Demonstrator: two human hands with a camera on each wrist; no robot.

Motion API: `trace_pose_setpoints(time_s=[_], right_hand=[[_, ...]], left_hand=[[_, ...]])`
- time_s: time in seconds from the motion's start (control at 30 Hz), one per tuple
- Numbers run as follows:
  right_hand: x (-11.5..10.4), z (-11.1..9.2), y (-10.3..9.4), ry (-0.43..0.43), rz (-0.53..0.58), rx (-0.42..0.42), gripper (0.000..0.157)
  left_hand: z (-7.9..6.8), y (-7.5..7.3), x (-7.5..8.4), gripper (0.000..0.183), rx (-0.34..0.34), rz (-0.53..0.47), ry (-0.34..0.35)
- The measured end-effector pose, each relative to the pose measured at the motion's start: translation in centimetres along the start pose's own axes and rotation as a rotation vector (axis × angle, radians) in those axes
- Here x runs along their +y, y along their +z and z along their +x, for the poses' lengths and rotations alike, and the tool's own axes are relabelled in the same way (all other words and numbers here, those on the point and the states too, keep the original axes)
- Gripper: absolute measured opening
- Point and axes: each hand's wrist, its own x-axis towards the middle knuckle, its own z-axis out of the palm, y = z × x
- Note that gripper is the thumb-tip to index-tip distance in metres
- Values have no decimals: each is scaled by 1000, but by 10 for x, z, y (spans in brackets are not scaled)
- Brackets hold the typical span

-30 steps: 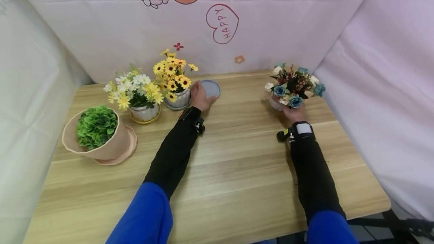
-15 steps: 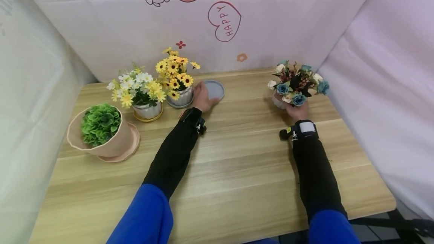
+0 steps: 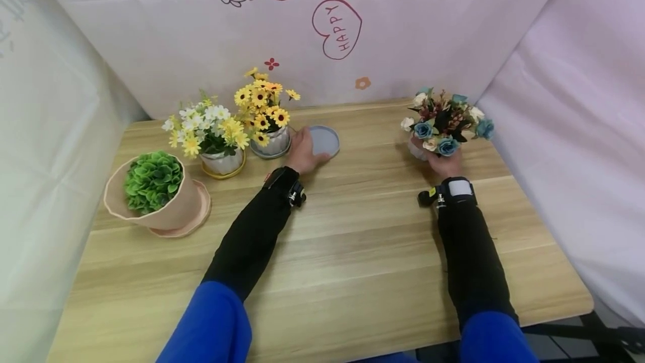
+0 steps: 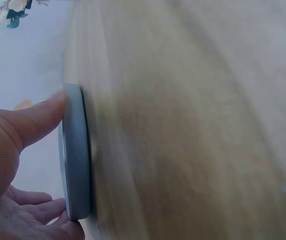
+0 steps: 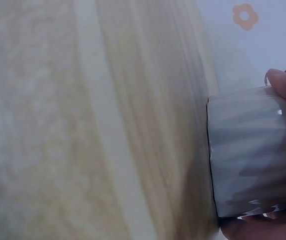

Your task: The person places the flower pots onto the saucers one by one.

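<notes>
My left hand (image 3: 302,153) holds a round grey-blue plant saucer (image 3: 325,142) by its edge near the back of the table. In the left wrist view, thumb and fingers pinch the rim of that saucer (image 4: 77,155), low over the wood; whether it touches the wood I cannot tell. On the right, my right hand (image 3: 445,162) grips the white ribbed pot (image 3: 417,149) of blue and cream artificial roses (image 3: 447,144). The right wrist view shows this pot (image 5: 255,155) between thumb and fingers, its base close to the table. Part of the pot is hidden by blooms and hand.
Left of my left hand stand a pot of yellow daisies (image 3: 272,142) on a grey saucer and a pot of white and yellow flowers (image 3: 221,162) on a yellow saucer. A pink pot (image 3: 173,206) with a green plant sits nearer. White printed cloth (image 3: 403,27) rises behind.
My left hand has drawn the saucer slightly right and toward me, away from the daisy pot. My right hand and the rose pot stay in place. The head view has shifted a little.
</notes>
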Motion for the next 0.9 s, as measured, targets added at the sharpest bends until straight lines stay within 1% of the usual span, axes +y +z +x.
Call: trace_pose_setpoints(time_s=[0.1, 0.33, 0.43, 0.53, 0.6, 0.8, 0.9], right_hand=[[0, 1, 1, 10, 18, 17, 90], [3, 4, 1, -88, 6, 26, 77], [2, 4, 2, -63, 1, 22, 80], [1, 6, 2, -47, -8, -4, 88], [1, 6, 1, -38, -34, -17, 91], [1, 6, 1, -6, -32, -51, 94], [3, 6, 1, -15, -8, -49, 87]], left_hand=[[-7, -2, 1, 101, -22, 0, 10], [-25, -4, -1, 103, -78, 37, 61], [-32, -5, -5, 104, -93, 46, 75], [-40, -5, -7, 104, -107, 43, 91], [-46, -5, -8, 104, -118, 46, 101], [-65, -8, -11, 107, -157, 37, 116], [-74, -9, -13, 108, -177, 42, 124]])
